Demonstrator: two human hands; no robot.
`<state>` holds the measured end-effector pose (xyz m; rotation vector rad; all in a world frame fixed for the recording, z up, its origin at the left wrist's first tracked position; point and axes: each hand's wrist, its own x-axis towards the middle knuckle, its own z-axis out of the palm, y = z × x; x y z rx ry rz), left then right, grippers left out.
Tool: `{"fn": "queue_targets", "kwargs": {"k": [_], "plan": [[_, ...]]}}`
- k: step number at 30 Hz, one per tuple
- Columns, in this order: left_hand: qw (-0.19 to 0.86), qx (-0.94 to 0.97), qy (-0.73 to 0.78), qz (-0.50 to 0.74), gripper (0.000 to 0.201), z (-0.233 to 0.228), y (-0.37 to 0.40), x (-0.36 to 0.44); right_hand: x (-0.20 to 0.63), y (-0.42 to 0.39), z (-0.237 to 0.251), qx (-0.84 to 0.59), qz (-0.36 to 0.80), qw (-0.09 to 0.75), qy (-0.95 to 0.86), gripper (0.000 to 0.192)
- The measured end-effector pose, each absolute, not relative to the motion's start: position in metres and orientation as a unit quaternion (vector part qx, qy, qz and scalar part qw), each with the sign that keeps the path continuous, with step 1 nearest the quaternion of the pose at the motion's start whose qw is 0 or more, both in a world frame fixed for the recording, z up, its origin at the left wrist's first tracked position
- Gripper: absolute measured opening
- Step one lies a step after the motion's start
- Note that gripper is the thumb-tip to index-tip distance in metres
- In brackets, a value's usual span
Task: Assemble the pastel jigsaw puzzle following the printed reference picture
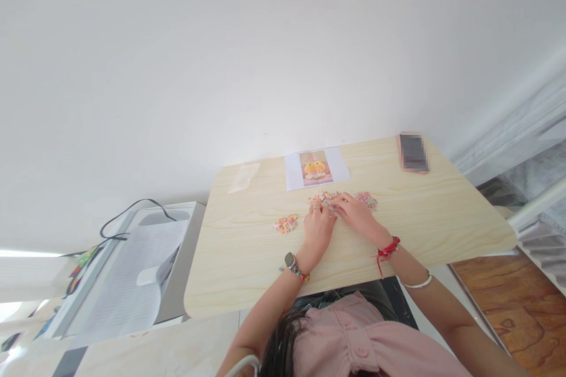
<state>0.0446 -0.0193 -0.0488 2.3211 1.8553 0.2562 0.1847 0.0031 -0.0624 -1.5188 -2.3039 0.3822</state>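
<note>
Small jigsaw puzzle pieces in orange, pink and grey-white lie in a loose heap on the wooden table. My left hand, wearing a ring, rests palm down at the near side of the heap, its fingers apart and their tips touching the pieces. From the right, my right hand reaches in with its fingers pinched together on a jigsaw puzzle piece, mostly hidden by the fingertips. More pieces lie just beyond my right hand. A separate small cluster of orange pieces sits to the left of my left hand.
Behind the heap lies a white sheet with a yellow-orange character picture. A clear plastic bag is at the back left, a dark phone at the back right. Left of the table stands a white cabinet with papers. A wall rises behind.
</note>
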Motion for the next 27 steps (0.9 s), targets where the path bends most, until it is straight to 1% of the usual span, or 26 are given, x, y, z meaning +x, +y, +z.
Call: {"fn": "queue_targets", "kwargs": {"k": [3,7,15,18,22,25,27], "plan": [[0.072,0.777,0.619,0.083,0.015,-0.051,-0.016,0.046,0.183,0.003,-0.062,-0.535,0.114,0.157,-0.822,0.019],[0.066,0.804,0.586,0.079,0.016,-0.051,-0.015,0.038,0.186,0.0,-0.059,-0.526,0.091,0.139,-0.834,0.016],[0.062,0.851,0.515,0.084,0.014,-0.043,-0.016,0.026,0.194,-0.01,-0.053,-0.488,0.075,0.159,-0.855,0.018],[0.054,0.865,0.489,0.098,0.014,-0.045,-0.012,0.039,0.207,-0.015,-0.051,-0.497,0.063,0.174,-0.848,0.019],[0.044,0.88,0.458,0.116,0.015,-0.049,-0.001,0.077,0.241,-0.019,-0.049,-0.528,0.05,0.202,-0.823,0.021],[0.043,0.886,0.446,0.118,0.014,-0.048,0.006,0.104,0.268,-0.019,-0.052,-0.567,0.049,0.205,-0.796,0.021],[0.047,0.883,0.452,0.117,0.014,-0.045,0.007,0.108,0.281,-0.017,-0.056,-0.591,0.049,0.203,-0.779,0.022]]}}
